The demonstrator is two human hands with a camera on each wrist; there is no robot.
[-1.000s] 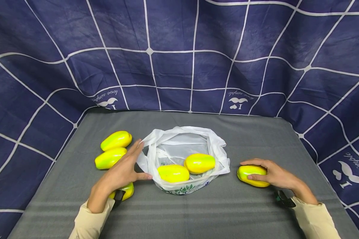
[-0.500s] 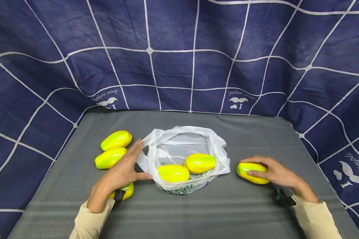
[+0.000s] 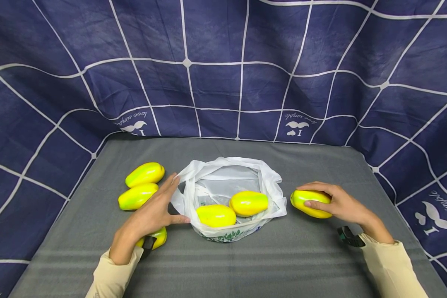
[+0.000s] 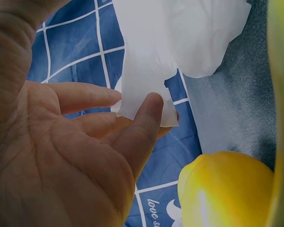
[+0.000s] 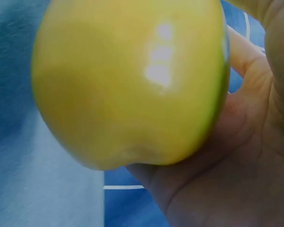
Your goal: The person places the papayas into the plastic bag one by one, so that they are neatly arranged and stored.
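Observation:
My right hand [image 3: 352, 206] grips a yellow-green papaya [image 3: 310, 203] to the right of the bag, fingers over its far side and thumb on its near side. The papaya [image 5: 128, 85] fills much of the right wrist view. A white plastic bag [image 3: 272, 171] stands with its mouth open in the middle, and two papayas [image 3: 216, 216] lie inside. My left hand [image 3: 152, 211] is at the bag's left side, thumb out towards the rim. In the left wrist view its fingers [image 4: 144, 130] pinch the bag's handle strip [image 4: 142, 61], one finger in front and others behind.
Two more papayas [image 3: 144, 174] lie side by side at the left, beyond my left hand. Another papaya [image 3: 159, 239] is partly hidden under my left wrist. Grey cloth [image 3: 246, 269] covers the table, and a blue checked curtain [image 3: 216, 82] surrounds its back and sides.
My right hand has lifted the papaya and shifted it slightly away from me and towards the bag. The left hand and the bag stay where they were.

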